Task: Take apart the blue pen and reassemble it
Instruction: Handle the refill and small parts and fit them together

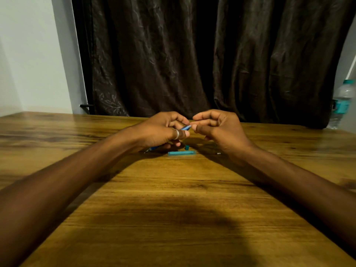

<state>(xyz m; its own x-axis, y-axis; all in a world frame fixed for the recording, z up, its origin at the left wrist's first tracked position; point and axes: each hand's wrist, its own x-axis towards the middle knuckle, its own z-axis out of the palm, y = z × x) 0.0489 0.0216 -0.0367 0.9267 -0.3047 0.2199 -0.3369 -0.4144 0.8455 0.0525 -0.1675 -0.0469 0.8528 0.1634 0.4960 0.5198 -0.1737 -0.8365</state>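
No writing can be read anywhere: the bottle at the far right edge wears a teal label, but its print is too small and blurred to make out.

The left hand holds the blue pen above the counter, fingers curled tight around the barrel. The pen slants through the fist: its upper end sticks out toward the right hand, and its pointed tip shows below the palm, close to the wood. A silver ring sits on the left thumb.

The right hand is curled just beside the pen's upper end, fingertips nearly touching it. Whether these fingers pinch anything cannot be told; they are drawn close together.

On the counter below the hands lies a teal tube, flat and crosswise. Just behind it stands a small teal piece, apart from the tube. A tiny pale bit lies to the right, near the right wrist.

The counter's far edge runs just behind the hands, against a dark curtain. A pale wall meets the counter at the left. The near half of the counter, between the two forearms, is bare wood crossed by a broad shadow, and wide room lies open to the left of the left arm.
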